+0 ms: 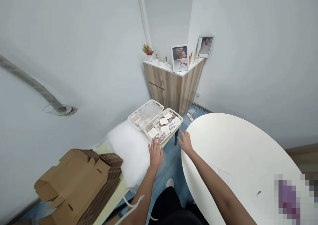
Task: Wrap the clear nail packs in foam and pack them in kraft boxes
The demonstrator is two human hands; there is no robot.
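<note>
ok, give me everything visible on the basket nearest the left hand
The basket is off-white, rectangular with rounded corners, and looks like plastic, its walls pierced with small holes. It sits upright and open-topped on the pale yellow table, close to its edge and beside a similar basket. Small flat packets fill it in loose overlap, some white, some with pinkish-purple patterns; their print is too small to read. The left hand is at its near end; contact can't be confirmed.

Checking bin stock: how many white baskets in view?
2: the card-filled basket just ahead of the left hand, and the second basket directly beside it, to its left.
</note>
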